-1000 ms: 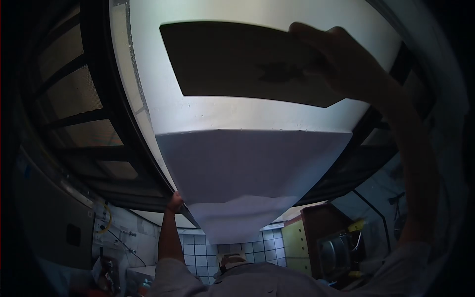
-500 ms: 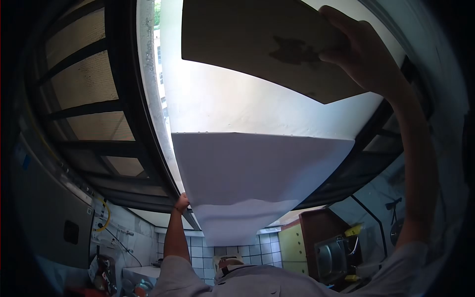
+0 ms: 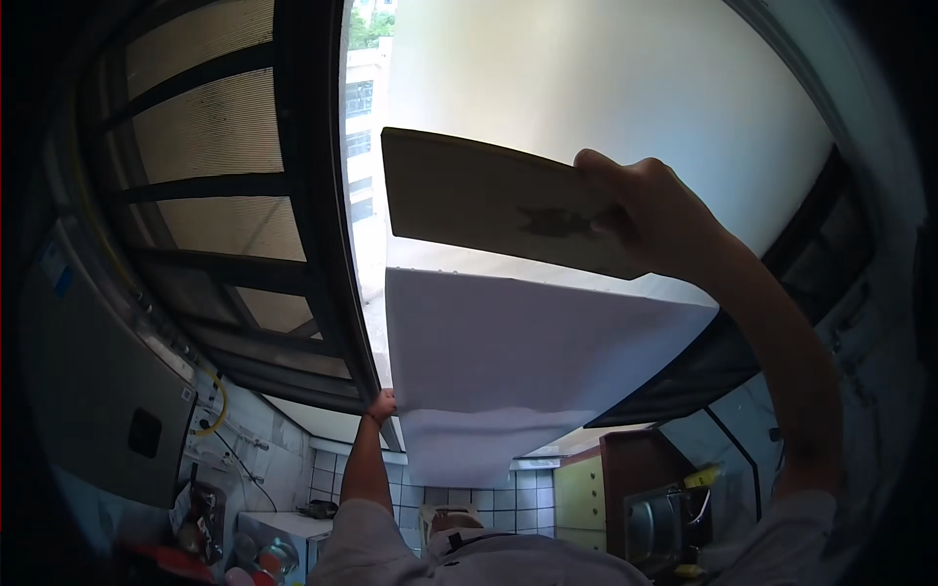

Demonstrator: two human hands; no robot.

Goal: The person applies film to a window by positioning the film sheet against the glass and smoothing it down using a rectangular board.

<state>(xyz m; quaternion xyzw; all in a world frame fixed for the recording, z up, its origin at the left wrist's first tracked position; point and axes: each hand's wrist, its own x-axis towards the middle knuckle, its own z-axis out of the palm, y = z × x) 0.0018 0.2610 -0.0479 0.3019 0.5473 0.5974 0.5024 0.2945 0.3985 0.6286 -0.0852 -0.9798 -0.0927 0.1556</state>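
Note:
My right hand point(image 3: 650, 220) is closed on the right part of a flat rectangular panel point(image 3: 469, 195), which has a dark smudge near my thumb. It is tilted in front of the bright window area, just above the top edge of a large white sheet point(image 3: 528, 342). The sheet slopes down toward me and its lower end hangs above the tiled floor. My left hand point(image 3: 383, 403) is closed at the sheet's left edge, right beside the dark window frame point(image 3: 327, 225). Whether those fingers grip the sheet or the frame, I cannot tell.
On the left are a grey cabinet-like panel point(image 3: 107, 391), a yellow hose point(image 3: 220, 405) and a white surface point(image 3: 283, 524). A sink point(image 3: 653, 532) and yellow-fronted drawers point(image 3: 581, 496) stand at lower right. Past the frame, a building point(image 3: 362, 127) shows outside.
My right hand has brought the panel down toward the sheet's upper edge, tipping it so it looks narrower. The whole view has shifted, while my left hand stays at the sheet's edge.

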